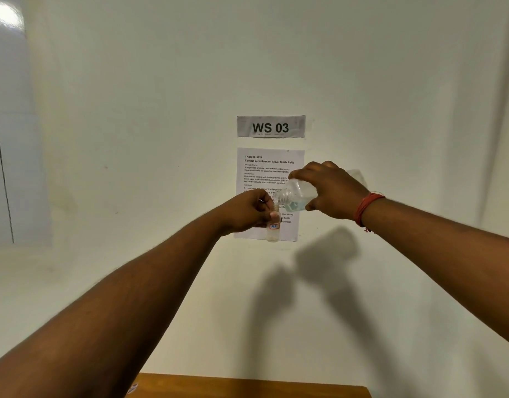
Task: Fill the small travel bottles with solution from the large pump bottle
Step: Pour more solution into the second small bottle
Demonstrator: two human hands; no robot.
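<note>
My left hand grips a small clear travel bottle with a red-edged label, held upright in the air in front of the wall. My right hand grips the large clear bottle, tipped down to the left with its open threaded neck right over the small bottle's mouth. Pale bluish liquid lies in the lower side of the large bottle. No pump or cap shows on either bottle. Both arms are stretched out well above the table.
A white wall fills the view, with a "WS 03" sign and a printed task sheet taped behind the hands. The wooden table edge shows at the bottom. A glossy white panel stands at the left.
</note>
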